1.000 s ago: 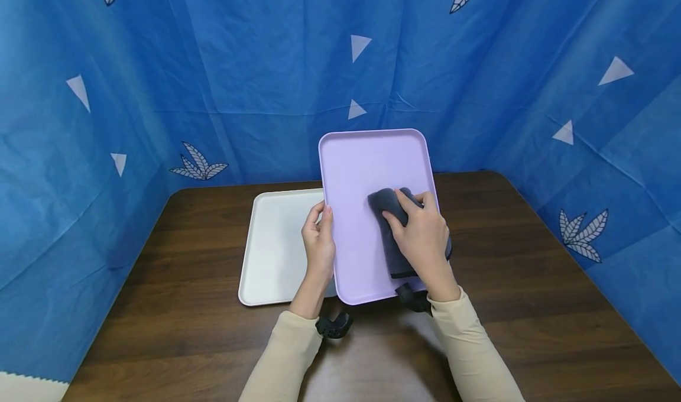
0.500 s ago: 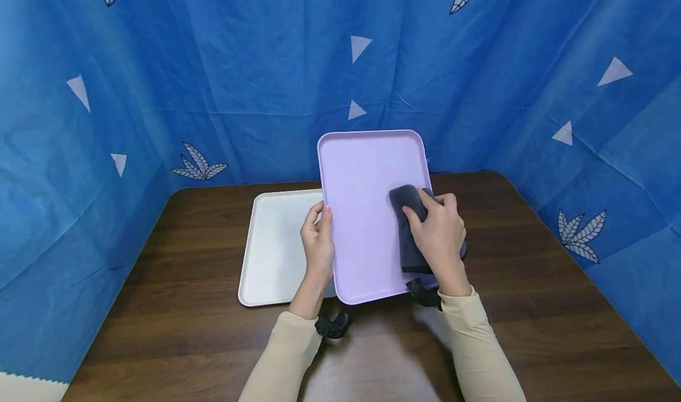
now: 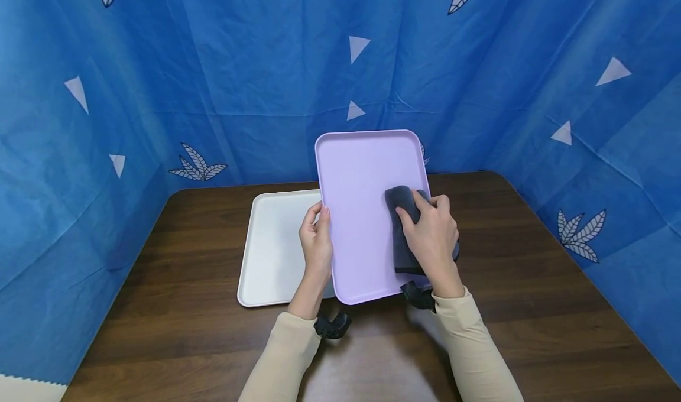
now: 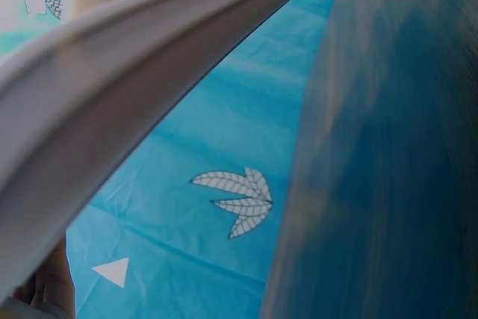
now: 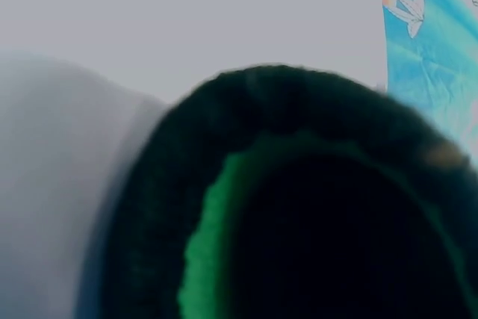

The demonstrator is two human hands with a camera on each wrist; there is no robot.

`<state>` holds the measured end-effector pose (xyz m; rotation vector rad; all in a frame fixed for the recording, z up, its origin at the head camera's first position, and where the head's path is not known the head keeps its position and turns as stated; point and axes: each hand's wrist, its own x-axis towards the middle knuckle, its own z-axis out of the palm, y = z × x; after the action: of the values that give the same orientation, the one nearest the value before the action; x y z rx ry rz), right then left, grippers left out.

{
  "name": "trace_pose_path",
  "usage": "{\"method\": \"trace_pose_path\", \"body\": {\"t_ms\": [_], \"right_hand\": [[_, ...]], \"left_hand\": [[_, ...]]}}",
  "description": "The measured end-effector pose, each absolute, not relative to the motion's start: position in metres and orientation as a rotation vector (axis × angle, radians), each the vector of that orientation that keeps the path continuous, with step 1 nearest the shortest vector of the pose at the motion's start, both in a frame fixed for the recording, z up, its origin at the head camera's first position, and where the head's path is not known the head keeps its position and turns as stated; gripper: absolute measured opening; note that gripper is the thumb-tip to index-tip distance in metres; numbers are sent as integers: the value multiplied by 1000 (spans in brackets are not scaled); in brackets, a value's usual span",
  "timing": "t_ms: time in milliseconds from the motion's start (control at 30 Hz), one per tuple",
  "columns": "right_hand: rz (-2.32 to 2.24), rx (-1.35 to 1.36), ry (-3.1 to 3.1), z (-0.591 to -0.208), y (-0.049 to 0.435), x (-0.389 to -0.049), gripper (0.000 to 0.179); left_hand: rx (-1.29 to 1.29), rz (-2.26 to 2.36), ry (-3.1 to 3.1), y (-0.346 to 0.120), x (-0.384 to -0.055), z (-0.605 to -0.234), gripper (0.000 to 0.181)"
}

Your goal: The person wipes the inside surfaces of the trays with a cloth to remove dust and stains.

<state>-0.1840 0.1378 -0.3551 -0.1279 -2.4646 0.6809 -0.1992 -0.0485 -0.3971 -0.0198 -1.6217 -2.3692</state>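
Observation:
A lilac rectangular tray is held tilted up above the table, its inner face towards me. My left hand grips its left edge, thumb at the rim. In the left wrist view the tray shows edge-on, across the hand. My right hand pinches a folded dark grey cloth against the right part of the tray's face, over the right rim. Close up in the right wrist view, the cloth forms a dark loop with a green-lit inside.
Behind the lilac tray, a white tray lies flat on the brown wooden table, partly covered from view. Blue curtains with leaf and triangle prints stand around the table's back and sides. Each wrist wears a black strap mount.
Holding the cloth, the right hand slid right across the tray to its right edge, then came slightly back left. The lilac tray and left hand have shifted very slightly left.

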Motion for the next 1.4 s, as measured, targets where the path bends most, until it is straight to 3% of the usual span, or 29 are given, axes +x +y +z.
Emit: {"method": "trace_pose_path", "body": {"t_ms": [867, 1400], "right_hand": [[511, 280, -2399, -355, 67, -168, 45], [496, 347, -2381, -359, 66, -165, 46]], "left_hand": [[-32, -2389, -1600, -46, -198, -400, 32], [-42, -2396, -1610, -45, -198, -399, 33]]}}
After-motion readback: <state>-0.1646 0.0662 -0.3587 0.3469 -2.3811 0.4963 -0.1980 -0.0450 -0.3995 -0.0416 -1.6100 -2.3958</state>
